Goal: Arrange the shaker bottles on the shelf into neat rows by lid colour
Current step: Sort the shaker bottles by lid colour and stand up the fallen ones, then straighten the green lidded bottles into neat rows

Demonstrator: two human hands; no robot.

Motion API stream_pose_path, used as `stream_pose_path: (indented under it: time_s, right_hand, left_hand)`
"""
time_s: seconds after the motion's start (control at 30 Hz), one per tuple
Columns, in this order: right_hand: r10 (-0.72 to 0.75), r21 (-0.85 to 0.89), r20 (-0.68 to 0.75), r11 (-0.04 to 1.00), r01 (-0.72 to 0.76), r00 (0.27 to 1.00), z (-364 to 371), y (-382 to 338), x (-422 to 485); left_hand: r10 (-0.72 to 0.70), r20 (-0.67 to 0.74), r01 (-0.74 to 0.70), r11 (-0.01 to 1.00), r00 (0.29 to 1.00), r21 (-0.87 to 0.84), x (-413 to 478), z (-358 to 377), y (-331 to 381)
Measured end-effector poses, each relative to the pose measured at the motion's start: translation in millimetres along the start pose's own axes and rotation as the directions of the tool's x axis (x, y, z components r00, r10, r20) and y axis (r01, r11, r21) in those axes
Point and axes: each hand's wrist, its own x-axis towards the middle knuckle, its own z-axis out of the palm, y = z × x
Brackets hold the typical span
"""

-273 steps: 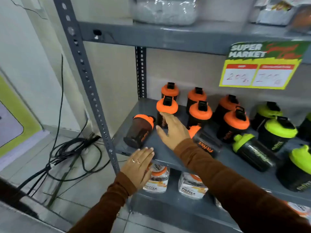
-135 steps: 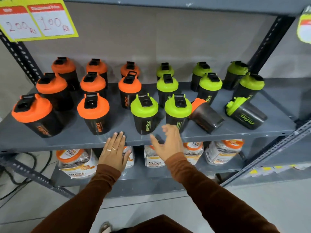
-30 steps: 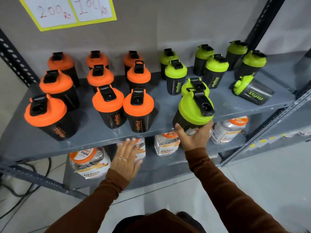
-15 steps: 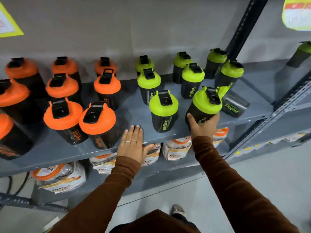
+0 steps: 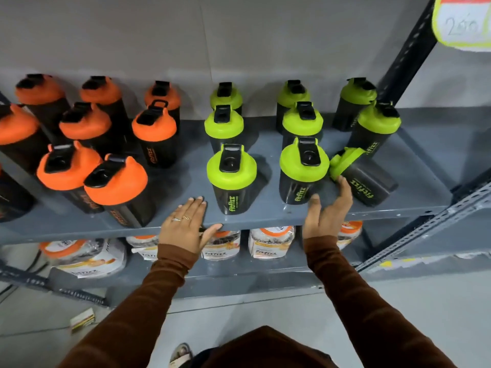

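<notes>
On the grey shelf (image 5: 265, 213) several orange-lidded shakers (image 5: 115, 181) stand upright in rows at the left. Several green-lidded shakers (image 5: 231, 168) stand in rows at the right. One green-lidded shaker (image 5: 304, 162) stands at the front, just left of my right hand (image 5: 328, 211). Another green-lidded shaker (image 5: 366, 183) lies on its side at the front right. My right hand is open, its fingertips touching that lying shaker's lid. Flat on the shelf's front edge rests my left hand (image 5: 184, 225), holding nothing.
A lower shelf (image 5: 239, 277) holds several white jars with orange lids (image 5: 271, 241). A perforated upright post (image 5: 406, 49) rises at the right, with a yellow price tag (image 5: 462, 22) beside it. A small box (image 5: 82, 320) lies on the floor.
My right hand has set the green-lidded shaker down upright in the front row and let go. It has moved right to the lying shaker. The left hand stays on the shelf edge.
</notes>
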Motion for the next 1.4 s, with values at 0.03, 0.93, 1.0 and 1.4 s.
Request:
stream_pose_path:
  time_s: [0.03, 0.93, 1.0, 1.4]
  right_hand:
    - [-0.068, -0.089, 0.000, 0.994, 0.068, 0.998, -7.2, 2.5, 9.4]
    - [0.035, -0.258, -0.020, 0.965, -0.039, 0.999, -68.4, 43.6, 106.7]
    - [0.145, -0.041, -0.029, 0.988, -0.146, 0.989, -72.5, 42.4, 103.2]
    - [0.291, 0.063, 0.056, 0.954, -0.295, 0.955, -92.3, 55.2, 109.3]
  left_hand:
    - [-0.007, 0.004, 0.007, 1.000, 1.000, 0.002, -0.1, 0.9, 1.8]
    - [-0.167, 0.140, 0.166, 0.986, 0.976, 0.019, -0.9, -2.1, 23.5]
    - [-0.186, 0.111, 0.190, 0.981, 0.976, -0.025, -2.7, 0.6, 26.2]
    - [0.000, -0.096, -0.060, 0.782, 0.995, -0.621, 13.6, 9.9, 161.9]
